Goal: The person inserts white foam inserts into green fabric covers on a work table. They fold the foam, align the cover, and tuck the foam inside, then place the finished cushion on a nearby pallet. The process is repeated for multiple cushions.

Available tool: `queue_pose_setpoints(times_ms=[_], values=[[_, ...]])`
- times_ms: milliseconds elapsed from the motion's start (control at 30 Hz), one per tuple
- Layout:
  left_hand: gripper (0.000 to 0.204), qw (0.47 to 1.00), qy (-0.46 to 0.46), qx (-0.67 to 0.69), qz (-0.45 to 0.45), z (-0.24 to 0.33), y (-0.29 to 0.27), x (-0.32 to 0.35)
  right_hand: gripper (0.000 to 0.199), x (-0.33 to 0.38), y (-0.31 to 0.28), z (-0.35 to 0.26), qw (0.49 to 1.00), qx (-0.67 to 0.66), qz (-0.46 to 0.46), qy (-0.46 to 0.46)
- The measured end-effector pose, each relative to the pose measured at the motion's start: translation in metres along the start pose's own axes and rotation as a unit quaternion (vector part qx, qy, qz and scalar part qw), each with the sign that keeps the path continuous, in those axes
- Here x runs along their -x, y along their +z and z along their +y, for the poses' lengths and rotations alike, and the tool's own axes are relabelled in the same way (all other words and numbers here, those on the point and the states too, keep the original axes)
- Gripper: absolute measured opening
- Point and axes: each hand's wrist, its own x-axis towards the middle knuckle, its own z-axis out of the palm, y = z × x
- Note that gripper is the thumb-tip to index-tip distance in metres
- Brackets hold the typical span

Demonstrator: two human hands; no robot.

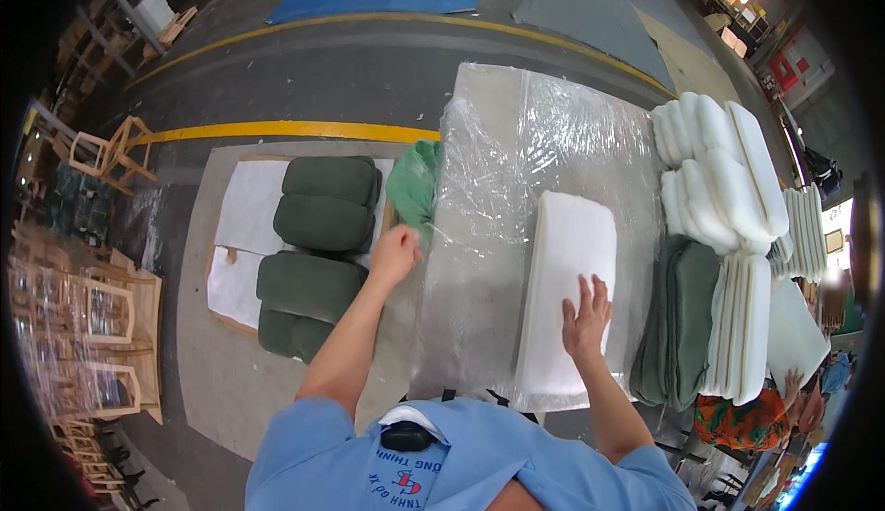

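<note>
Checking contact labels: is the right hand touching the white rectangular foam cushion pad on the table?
Touching. The head view shows the right hand lying flat, fingers spread, on the white rectangular foam cushion pad, with no gap visible.

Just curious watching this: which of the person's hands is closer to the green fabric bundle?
Left. The left hand reaches just below the green fabric bundle; the right hand lies flat on the white foam pad, farther away.

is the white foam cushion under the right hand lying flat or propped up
Lying flat. The white foam cushion rests lengthwise on the plastic-covered table, and the right hand presses palm-down on its top face.
</note>
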Motion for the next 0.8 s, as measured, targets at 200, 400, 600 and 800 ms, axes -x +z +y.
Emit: queue_pose_setpoints(times_ms=[200, 400, 600, 800], values=[[0.013, 0.979, 0.14, -0.123, 0.084, 0.03, 0.014, -0.177, 0.072, -0.012, 0.054, 0.011, 0.987, 0.1, -0.014, 0.127], [0.035, 0.807, 0.06, -0.557, -0.185, 0.032, 0.031, -0.282, 0.075, -0.024, 0.055, 0.011, 0.988, 0.095, -0.017, 0.122], [0.041, 0.878, 0.192, -0.404, -0.169, 0.014, -0.001, -0.301, 0.075, -0.024, 0.054, 0.01, 0.989, 0.083, -0.022, 0.121], [0.033, 0.941, 0.13, -0.281, 0.138, 0.067, -0.011, -0.243, 0.074, -0.021, 0.054, 0.011, 0.987, 0.076, -0.023, 0.139]])
